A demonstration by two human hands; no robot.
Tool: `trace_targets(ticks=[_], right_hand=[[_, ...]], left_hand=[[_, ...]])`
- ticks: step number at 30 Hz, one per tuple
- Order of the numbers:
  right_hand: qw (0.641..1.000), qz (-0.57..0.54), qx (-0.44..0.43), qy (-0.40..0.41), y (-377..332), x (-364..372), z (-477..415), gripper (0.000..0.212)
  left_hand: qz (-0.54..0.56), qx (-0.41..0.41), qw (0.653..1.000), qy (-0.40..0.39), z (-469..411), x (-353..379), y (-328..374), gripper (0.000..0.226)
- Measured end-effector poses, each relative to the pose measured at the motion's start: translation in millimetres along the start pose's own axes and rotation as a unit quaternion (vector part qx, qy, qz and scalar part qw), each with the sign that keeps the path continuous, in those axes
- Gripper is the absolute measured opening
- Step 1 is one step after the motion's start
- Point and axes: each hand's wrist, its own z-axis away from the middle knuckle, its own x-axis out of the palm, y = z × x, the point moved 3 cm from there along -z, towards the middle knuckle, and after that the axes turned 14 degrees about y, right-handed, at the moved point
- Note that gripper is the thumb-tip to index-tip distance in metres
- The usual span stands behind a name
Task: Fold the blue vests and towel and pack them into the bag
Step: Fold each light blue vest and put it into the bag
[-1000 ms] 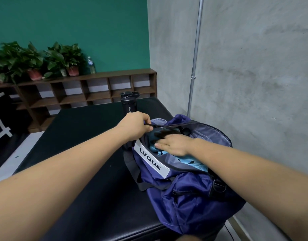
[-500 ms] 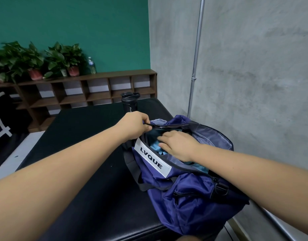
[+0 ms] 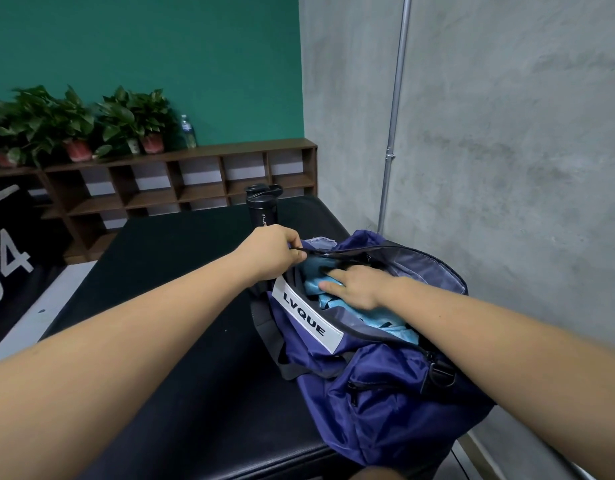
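Note:
A navy duffel bag (image 3: 379, 386) with a white LVQUE label lies open on the black padded bench (image 3: 181, 341), against the concrete wall. Light blue cloth (image 3: 372, 315), folded, fills its opening; which pieces are vests and which is the towel I cannot tell. My left hand (image 3: 275, 252) pinches the bag's zipper edge at the far end and holds the opening apart. My right hand (image 3: 356, 285) lies flat inside the opening, fingers straight, pressing down on the blue cloth.
A black shaker bottle (image 3: 262, 206) stands on the bench just behind my left hand. Beyond it a brown cubby shelf (image 3: 195, 178) carries potted plants (image 3: 74, 126) and a water bottle (image 3: 188, 131). A metal pipe (image 3: 394, 116) runs down the wall.
My right hand has straightened its fingers and pushed a little further toward the far end of the opening. More blue cloth shows near the label. My left hand keeps its hold.

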Motion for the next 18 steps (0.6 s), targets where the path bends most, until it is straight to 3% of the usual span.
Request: trace_targets(ticks=[6, 10, 13, 18], right_hand=[[0.998, 0.034, -0.042, 0.026, -18, -25, 24, 0.071], [0.986, 0.015, -0.073, 0.148, -48, -63, 59, 0.052], [0.95, 0.004, -0.126, 0.284, -89, -85, 85, 0.043], [0.924, -0.025, -0.191, 0.329, -167, -63, 105, 0.048]], left_hand=[[0.052, -0.031, 0.998, 0.023, 26, -14, -8, 0.018], [0.097, -0.067, 0.991, 0.065, 56, -36, -33, 0.025], [0.098, -0.096, 0.989, 0.059, 86, -47, -65, 0.019], [0.072, -0.143, 0.986, 0.055, 144, -69, -121, 0.015]])
